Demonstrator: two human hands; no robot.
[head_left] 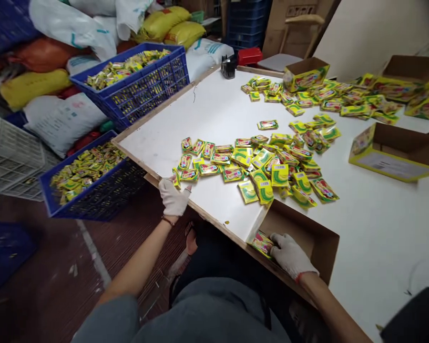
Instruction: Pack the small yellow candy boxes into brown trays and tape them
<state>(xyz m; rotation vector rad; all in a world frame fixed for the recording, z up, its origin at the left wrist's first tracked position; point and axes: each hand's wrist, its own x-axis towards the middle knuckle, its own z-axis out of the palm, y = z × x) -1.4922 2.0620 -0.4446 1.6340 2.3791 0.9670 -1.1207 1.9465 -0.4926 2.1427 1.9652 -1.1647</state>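
Both my hands wear white gloves. My left hand (173,196) rests at the near-left edge of the white table (214,109), its fingers closed on a yellow-green packet (176,178) at the end of a spread of several packets (257,162). My right hand (290,256) reaches into an open cardboard box (316,238) at the table's front edge and grips a small stack of packets (261,243) there.
Two blue crates of packets stand left of the table, the upper crate (136,81) and the lower crate (89,176). More packets (329,97) and open printed boxes (393,150) lie at the far right. Sacks (57,119) pile up behind. A tape dispenser (229,66) sits at the far edge.
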